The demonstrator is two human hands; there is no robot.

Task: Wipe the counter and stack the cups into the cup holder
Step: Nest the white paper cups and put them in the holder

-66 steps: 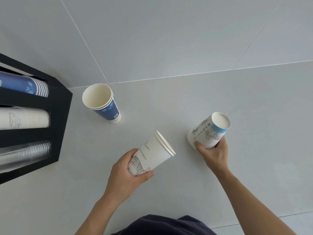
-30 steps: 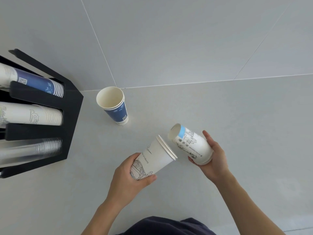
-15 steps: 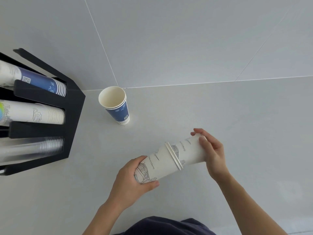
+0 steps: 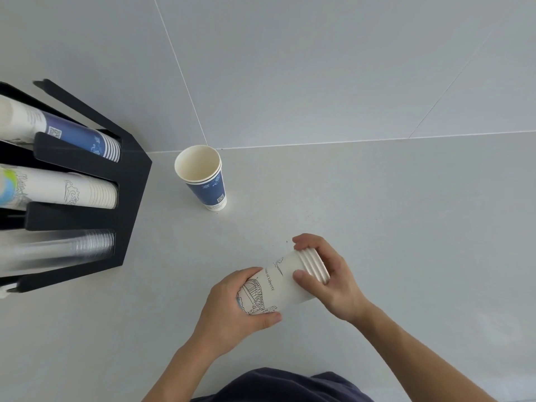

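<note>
Stack of white cups (image 4: 282,281) lies tilted between both hands, base gripped by left hand (image 4: 232,311), rims clasped by right hand (image 4: 333,278); cup holder (image 4: 127,198) sits well off to the left hand's far-left, so left is nearer.

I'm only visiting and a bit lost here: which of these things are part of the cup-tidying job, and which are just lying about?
Part of the job:
- nested white paper cups with line drawings, gripped by left hand and right hand
- blue-and-white paper cups, upright on the pale grey counter
- black cup holder with three rows of cups

Just there:
- grey tiled wall
</note>
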